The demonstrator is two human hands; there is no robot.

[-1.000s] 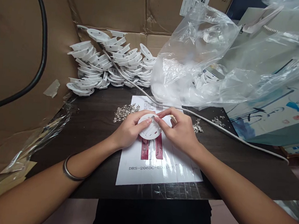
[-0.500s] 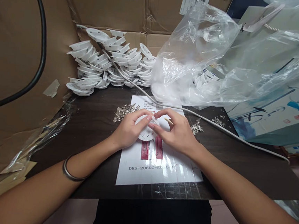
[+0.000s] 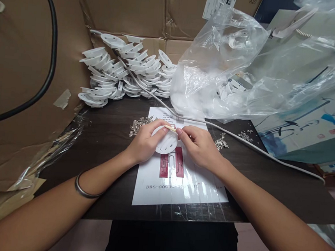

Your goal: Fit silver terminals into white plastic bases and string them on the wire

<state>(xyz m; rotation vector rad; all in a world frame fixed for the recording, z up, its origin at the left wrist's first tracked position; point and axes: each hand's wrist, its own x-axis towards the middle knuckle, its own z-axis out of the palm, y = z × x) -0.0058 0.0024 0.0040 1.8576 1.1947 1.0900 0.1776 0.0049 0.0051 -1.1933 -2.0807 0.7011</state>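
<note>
A round white disc with small slots is gripped at its left edge by my left hand, over a printed sheet on the dark table. My right hand pinches a thin pale stick, which lies across the top of the disc. The stick's left end is close to my left fingertips. Small silvery metal parts are heaped just left of the sheet, and a smaller pile sits right of my right hand.
Many white discs are stacked at the back left. A clear plastic bag with white parts stands behind the sheet. A grey cable crosses the table. Cardboard rises at the left; a patterned bag stands at the right.
The pale stick has swung from inside my right palm to across the disc's top, held now in my right fingertips. The view has shifted slightly.
</note>
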